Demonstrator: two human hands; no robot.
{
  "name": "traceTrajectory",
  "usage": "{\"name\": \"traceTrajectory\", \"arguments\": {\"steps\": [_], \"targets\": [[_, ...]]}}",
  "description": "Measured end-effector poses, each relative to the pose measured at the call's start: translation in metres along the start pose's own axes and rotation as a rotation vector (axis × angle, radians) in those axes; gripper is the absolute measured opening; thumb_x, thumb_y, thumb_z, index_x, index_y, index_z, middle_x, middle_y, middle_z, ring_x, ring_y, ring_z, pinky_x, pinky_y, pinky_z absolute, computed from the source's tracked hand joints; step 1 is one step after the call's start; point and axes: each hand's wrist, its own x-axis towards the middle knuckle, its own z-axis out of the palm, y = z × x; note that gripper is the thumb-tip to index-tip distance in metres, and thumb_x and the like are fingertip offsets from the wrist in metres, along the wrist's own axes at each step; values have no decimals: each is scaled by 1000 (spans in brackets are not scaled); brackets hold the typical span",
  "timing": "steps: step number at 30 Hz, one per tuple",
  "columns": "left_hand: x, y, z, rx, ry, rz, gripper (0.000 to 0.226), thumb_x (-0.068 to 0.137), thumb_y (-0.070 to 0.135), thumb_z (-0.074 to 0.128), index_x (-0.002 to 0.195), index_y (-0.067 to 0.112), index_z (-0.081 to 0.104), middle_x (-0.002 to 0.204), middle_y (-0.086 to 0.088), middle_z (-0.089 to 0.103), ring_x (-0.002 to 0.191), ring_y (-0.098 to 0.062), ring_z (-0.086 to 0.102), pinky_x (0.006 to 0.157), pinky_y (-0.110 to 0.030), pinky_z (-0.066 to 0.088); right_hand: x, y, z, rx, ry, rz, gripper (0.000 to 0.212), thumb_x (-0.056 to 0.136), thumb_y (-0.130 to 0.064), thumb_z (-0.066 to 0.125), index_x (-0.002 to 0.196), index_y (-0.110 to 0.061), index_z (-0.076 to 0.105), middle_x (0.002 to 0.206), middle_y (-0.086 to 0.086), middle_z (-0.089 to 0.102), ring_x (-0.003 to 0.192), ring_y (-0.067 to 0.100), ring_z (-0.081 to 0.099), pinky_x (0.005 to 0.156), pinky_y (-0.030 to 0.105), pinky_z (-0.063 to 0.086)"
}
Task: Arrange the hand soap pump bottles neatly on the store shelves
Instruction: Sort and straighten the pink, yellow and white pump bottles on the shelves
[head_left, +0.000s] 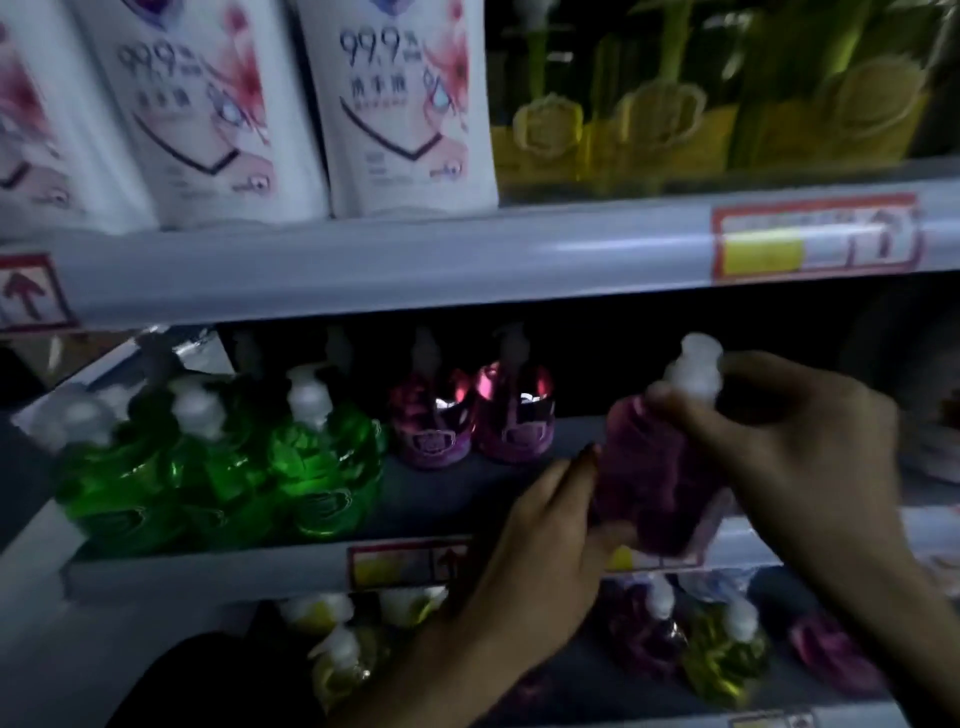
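Note:
A pink soap pump bottle (660, 467) with a white pump hangs in front of the middle shelf (218, 571), held between both hands. My left hand (540, 551) grips its lower left side. My right hand (789, 441) grips its neck and shoulder just under the pump. Two more pink pump bottles (472, 415) stand deep on the same shelf. To their left stands a cluster of green pump bottles (223, 467). The picture is dark and blurred.
The upper shelf (415, 260) carries white refill pouches (405, 104) on the left and yellow-green bottles (675, 104) on the right. On the lower shelf stand yellow and purple pump bottles (722, 654). Bare shelf floor lies between the pink pair and the held bottle.

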Motion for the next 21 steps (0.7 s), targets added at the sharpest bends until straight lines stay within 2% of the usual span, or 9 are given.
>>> {"name": "traceTrajectory", "arguments": {"steps": [3,5,6,8,10,13,16,19,21], "targets": [[20,-8,-6,78,53,-53,38,95,8,54,133,11,54,122,-4,59,104,-15,56,85,-7,36,6,27,25,-45,58,85,34,68,-51,78,65,-24,57,52,-15,51,46,-2,44,49,9,34],[33,-22,-12,138,137,-77,31,93,5,56,122,10,64,110,-5,64,87,-14,59,74,-5,35,18,45,35,-117,85,175,50,65,-55,77,53,-14,50,46,-8,45,46,-3,37,47,22,33],[37,-30,-16,166,196,-90,26,91,5,57,115,10,68,103,-4,65,77,-13,57,67,-6,34,22,51,42,-153,79,200,56,63,-55,76,50,-11,46,44,-5,42,48,-1,39,48,28,33],[41,-43,-24,207,301,-123,21,90,5,58,106,11,70,91,-3,61,66,-14,51,56,-8,31,27,59,53,-211,59,269,62,62,-52,77,46,-6,39,42,-1,38,52,7,43,49,30,32],[41,-52,-26,238,330,-157,20,89,4,57,103,11,70,90,-3,58,63,-12,47,53,-5,32,27,66,62,-217,19,294,59,61,-52,75,48,-3,45,45,4,46,56,13,55,50,34,38],[40,-57,-24,221,334,-150,22,88,-1,56,100,10,70,92,-5,62,62,-10,47,54,-1,33,27,67,56,-188,-41,296,56,62,-57,73,69,-2,66,71,11,69,73,21,67,63,36,52],[38,-49,-14,161,257,-101,28,90,-2,53,109,10,70,100,-7,66,70,-8,50,60,2,34,25,72,34,-26,-289,296,25,74,-35,79,84,-18,62,85,0,67,80,10,61,72,26,49],[39,-35,-1,58,91,-133,42,95,1,47,134,15,55,102,-11,68,60,-8,54,50,-9,37,16,86,20,188,-583,316,45,77,4,71,112,-16,54,95,-2,66,78,0,62,72,12,51],[42,-32,10,-22,3,-193,49,98,4,44,144,20,41,117,-9,66,53,-4,56,44,-10,36,12,96,19,165,-623,299,58,75,13,68,121,-17,48,107,3,64,78,-1,62,71,16,53]]}}
